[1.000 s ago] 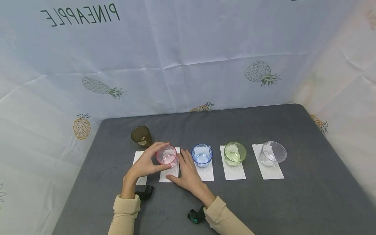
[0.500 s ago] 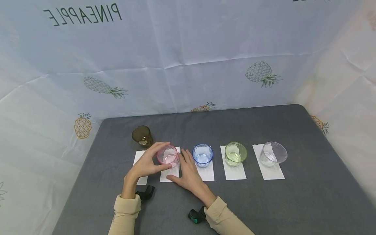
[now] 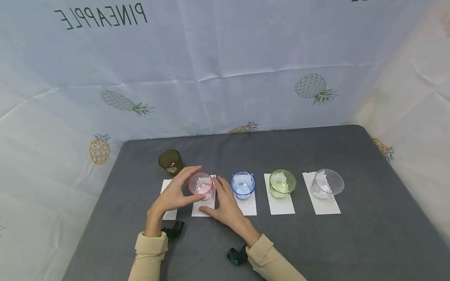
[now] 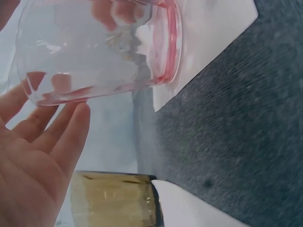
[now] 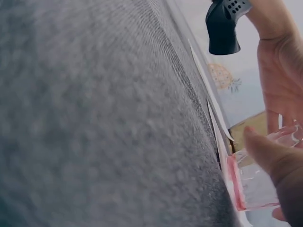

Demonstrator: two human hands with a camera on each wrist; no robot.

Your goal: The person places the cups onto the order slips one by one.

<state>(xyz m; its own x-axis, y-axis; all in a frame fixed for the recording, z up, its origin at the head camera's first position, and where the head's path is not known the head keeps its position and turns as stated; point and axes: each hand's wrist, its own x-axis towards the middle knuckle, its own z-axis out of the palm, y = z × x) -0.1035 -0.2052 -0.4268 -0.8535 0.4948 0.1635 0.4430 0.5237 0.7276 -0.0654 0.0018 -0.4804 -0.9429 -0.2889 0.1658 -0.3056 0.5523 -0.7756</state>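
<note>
A clear glass tumbler with a pink tint (image 3: 201, 183) stands on a white paper slip (image 3: 202, 211). My left hand (image 3: 170, 198) curves loosely about its left side, thumb in front and fingers behind. In the left wrist view, the long fingers (image 4: 71, 135) reach nearly straight to the tumbler's upper edge. On the other side, my right hand (image 3: 227, 207) has its fingers extended along the tumbler's right side, between it and a blue glass (image 3: 242, 189). The right thumb (image 5: 265, 149) points across in front of the pink tumbler in the right wrist view.
A brown glass (image 3: 171, 160) stands behind the leftmost paper slip (image 3: 170, 214). To the right, a green glass (image 3: 282, 186) and a colourless glass (image 3: 325, 188) stand on their own slips. Grey cloth (image 3: 334, 246) covers the table, and a pineapple-print curtain (image 3: 225, 47) hangs behind.
The fingertips of both hands have shifted slightly up and away from the camera around the pink tumbler. The glasses keep their places, while the head view has drifted very slightly.
</note>
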